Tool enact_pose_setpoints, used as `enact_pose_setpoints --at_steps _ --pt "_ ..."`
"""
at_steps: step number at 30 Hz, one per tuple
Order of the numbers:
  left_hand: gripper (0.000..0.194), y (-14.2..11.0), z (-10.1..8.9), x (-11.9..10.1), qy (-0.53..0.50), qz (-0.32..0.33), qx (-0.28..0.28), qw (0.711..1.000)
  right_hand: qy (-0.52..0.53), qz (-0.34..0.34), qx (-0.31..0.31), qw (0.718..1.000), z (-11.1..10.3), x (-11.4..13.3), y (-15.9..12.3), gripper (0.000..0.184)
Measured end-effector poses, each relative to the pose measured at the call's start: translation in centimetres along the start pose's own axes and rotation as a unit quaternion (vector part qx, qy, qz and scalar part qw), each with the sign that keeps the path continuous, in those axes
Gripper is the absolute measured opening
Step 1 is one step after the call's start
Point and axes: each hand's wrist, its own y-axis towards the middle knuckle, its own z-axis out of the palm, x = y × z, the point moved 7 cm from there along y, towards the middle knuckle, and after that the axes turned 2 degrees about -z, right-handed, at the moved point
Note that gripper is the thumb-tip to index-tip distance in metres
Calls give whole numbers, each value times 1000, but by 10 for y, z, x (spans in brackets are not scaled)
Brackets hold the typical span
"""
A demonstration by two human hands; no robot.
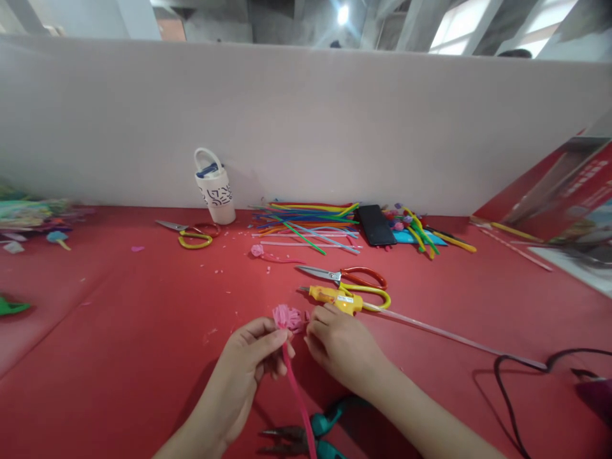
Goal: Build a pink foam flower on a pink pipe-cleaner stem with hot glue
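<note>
Between thumb and fingers, my left hand [255, 350] pinches a pink flower [285, 317] just below its looped head. From that grip a long pink stem [299, 398] hangs down toward the front. Close by on the right, my right hand [337, 341] has its fingers curled together beside the flower head. A small dark pink bit shows at its fingertips, too small to name. Just beyond this hand lies a yellow glue gun [329, 296] with a clear glue stick [444, 333] behind it. Green-handled pliers [322, 424] rest below, partly behind the stem.
Scissors [335, 275] lie behind the glue gun, and a second pair of scissors [179, 228] at left. Colored pipe cleaners [306, 220], a phone [377, 224] and a white cup [217, 194] line the back by the partition [306, 121]. A black cord [500, 376] crosses the right side.
</note>
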Motion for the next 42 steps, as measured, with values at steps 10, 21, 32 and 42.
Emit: enact_pose_setpoints --at_steps 10,21,32,42 --pt "11 2 -2 1 -2 -8 -10 1000 53 -77 -22 995 12 16 8 15" --pt "11 -9 11 3 -43 -63 26 997 277 37 -102 955 -35 -6 -12 32" --pt "9 -11 18 9 -9 -78 50 996 587 197 -54 783 -36 -5 -28 7" --pt "8 -11 19 9 62 -67 40 995 512 194 -23 837 -40 -3 -25 11"
